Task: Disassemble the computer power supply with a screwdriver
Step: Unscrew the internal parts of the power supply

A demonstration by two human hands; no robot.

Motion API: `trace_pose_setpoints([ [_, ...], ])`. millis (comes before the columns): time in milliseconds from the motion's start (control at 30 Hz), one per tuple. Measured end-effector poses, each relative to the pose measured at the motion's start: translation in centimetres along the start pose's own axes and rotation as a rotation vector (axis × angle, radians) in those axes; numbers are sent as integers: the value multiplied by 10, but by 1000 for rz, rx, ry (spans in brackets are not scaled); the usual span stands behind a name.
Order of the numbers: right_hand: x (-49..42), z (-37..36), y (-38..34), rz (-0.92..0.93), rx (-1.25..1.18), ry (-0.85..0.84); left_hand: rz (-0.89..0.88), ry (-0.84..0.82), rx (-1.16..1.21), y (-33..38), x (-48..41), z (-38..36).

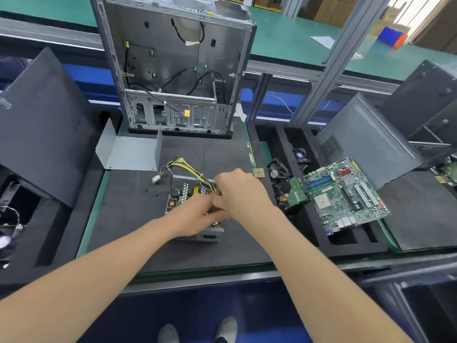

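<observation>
Black foam mat (138,219) covers surface. Left of frame: dark side panel (44,125) leaning. Centre-left: grey sheet-metal cover (128,154) on mat, apart from power supply. Upper centre: open computer case (178,70) upright. Centre: power supply (178,193) on mat, top open, circuit board exposed; yellow-black cable bundle (184,167) arching from far edge. Left grip (195,211) and right grip (237,191) over power supply, fingers curled, touching each other; held item hidden, grip state cannot be told. Right of centre: hard drive (294,194), motherboard (346,191).
</observation>
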State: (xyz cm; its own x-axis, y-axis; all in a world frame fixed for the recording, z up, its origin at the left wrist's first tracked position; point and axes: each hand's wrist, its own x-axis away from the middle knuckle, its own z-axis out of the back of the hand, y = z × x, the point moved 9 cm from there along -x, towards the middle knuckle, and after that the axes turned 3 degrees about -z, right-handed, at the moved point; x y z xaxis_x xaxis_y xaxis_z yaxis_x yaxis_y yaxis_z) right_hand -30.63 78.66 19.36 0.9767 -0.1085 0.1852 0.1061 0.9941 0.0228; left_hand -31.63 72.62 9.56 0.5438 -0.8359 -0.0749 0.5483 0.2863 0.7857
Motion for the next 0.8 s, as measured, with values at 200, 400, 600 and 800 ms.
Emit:
trace_pose_setpoints([
  [200,15,10,-20,620,-13,-206,31,-33,-16,-5,0,-2],
  [400,16,17,-16,414,62,10,46,15,48,-7,2,-1],
  [600,11,7,-4,-106,40,120,45,15,-21,-2,0,-3],
  [800,9,6,-14,341,-110,-130,82,-7,17,-13,0,-1],
])
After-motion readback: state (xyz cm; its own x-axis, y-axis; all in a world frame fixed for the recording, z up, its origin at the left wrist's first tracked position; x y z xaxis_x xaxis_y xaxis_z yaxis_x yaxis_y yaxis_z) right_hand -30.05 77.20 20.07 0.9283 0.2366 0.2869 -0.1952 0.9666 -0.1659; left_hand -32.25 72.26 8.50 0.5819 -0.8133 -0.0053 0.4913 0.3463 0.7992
